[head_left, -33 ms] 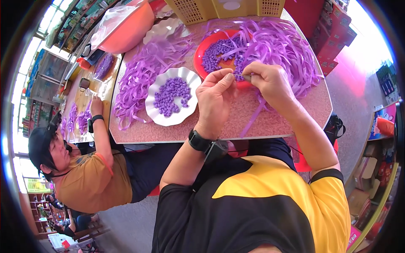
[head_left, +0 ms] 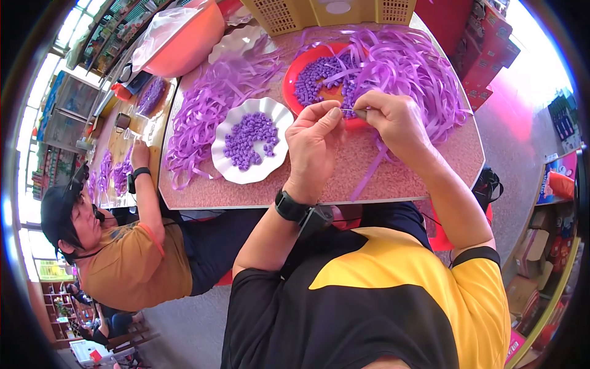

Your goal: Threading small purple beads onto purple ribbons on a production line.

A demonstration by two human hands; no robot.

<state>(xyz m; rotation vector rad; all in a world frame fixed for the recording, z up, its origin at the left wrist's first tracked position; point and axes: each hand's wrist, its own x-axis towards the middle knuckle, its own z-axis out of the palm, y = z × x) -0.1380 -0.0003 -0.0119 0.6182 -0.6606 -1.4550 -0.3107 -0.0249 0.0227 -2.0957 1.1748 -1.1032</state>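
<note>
Thin pale piece (head_left: 349, 109), between left hand (head_left: 312, 147) and right hand (head_left: 396, 126): showing too small to identify. Red plate (head_left: 289, 86): right side lying hidden beneath purple ribbons (head_left: 424, 74). Yellow crate (head_left: 305, 15): running beyond the top edge. Black-and-yellow shirt (head_left: 369, 307): running off the lower edge. Co-worker's hand (head_left: 141, 154): fingertips showing too small to read.

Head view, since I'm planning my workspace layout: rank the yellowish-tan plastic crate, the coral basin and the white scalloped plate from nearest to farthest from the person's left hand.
From the left hand:
1. White scalloped plate, just to its left.
2. Yellowish-tan plastic crate, ahead, toward the table's far side.
3. Coral basin, upper left of the view.
</note>
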